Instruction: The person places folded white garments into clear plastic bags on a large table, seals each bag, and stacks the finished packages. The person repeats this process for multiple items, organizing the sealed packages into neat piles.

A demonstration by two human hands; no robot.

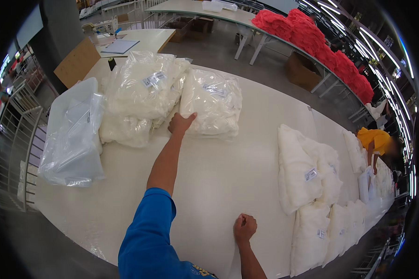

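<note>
My left hand (181,122) reaches far across the table to a stack of cream cloth pieces in clear plastic bags (211,111). Its thumb lies against the stack's left edge. The fingers are partly hidden, so I cannot tell whether they grip the plastic. Just left of that hand rises a higher pile of similar bagged cloth (139,89), its top bag bearing a printed label. Low over the near part of the table, my right hand (245,228) is curled into a fist, with nothing visible in it.
Clear plastic bags (73,139) lie at the left. Labelled white cloth bundles (296,171) line the right, where a person in yellow (374,141) bends over the table (209,174). A sewing machine (104,27), a clipboard (120,46) and red cloth heaps (305,33) are beyond.
</note>
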